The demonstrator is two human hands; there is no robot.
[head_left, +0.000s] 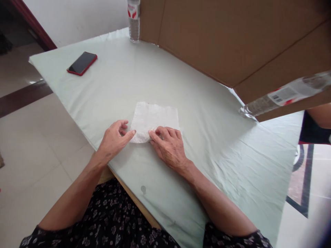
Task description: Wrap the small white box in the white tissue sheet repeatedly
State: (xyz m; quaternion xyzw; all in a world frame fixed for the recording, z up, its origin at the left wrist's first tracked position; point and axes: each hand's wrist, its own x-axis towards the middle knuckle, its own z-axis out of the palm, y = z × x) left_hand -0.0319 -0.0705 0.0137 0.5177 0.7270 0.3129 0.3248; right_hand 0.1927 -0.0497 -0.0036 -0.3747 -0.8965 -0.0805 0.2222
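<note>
A thin, wrinkled white sheet [156, 115], tissue-like and slightly see-through, lies on the pale green tablecloth close to the table's near edge. My right hand [169, 146] rests over its near right part, fingers curled, with thumb and forefinger closed on the near edge. At the sheet's near left corner is my left hand [115, 137], its thumb stretched toward the corner and its fingers loosely bent apart from the thumb. Nothing shows between them.
A phone in a red case [82, 63] lies at the far left. A large brown cardboard panel [207, 38] stands across the back and right, with one clear plastic bottle [134, 29] at its left end and another bottle [281, 96] at its right. Another person's arm [319, 115] shows at the right edge.
</note>
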